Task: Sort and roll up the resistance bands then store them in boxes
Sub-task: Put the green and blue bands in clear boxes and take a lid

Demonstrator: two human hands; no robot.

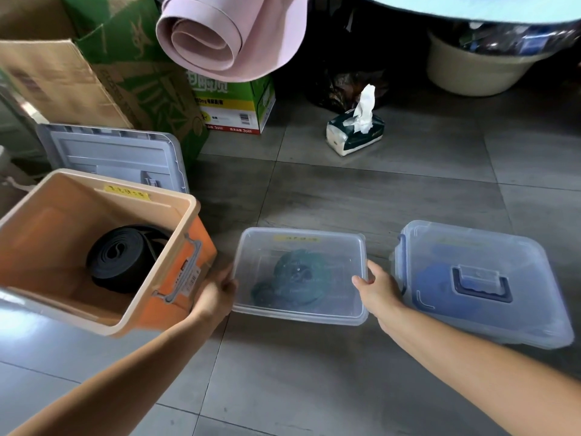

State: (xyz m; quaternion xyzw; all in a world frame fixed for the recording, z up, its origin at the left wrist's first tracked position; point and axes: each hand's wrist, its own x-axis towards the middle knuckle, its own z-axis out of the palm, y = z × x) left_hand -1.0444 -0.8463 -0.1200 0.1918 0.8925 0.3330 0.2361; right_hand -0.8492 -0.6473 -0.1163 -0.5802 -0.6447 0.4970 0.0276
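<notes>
Head view: both bare forearms reach forward and down over a grey tiled floor. The left hand (220, 294) grips the left edge of the clear box (345, 253), fingers curled at the rim. The right hand (379, 291) grips its right edge, thumb lying on top, other fingers hidden below. The clear box sits on the floor between the two hands, with a coiled green band (295, 278) showing through it. The orange box (185, 228) stands open to the left and holds a rolled black band (122, 259). The blue-latched box (518, 309) on the right is lidded, with a blue band (434, 284) dim inside. Yellow handwritten labels on the orange box and the clear box are unreadable. A green carton (239, 102) behind shows "30" and a barcode; the other print is too blurred.
</notes>
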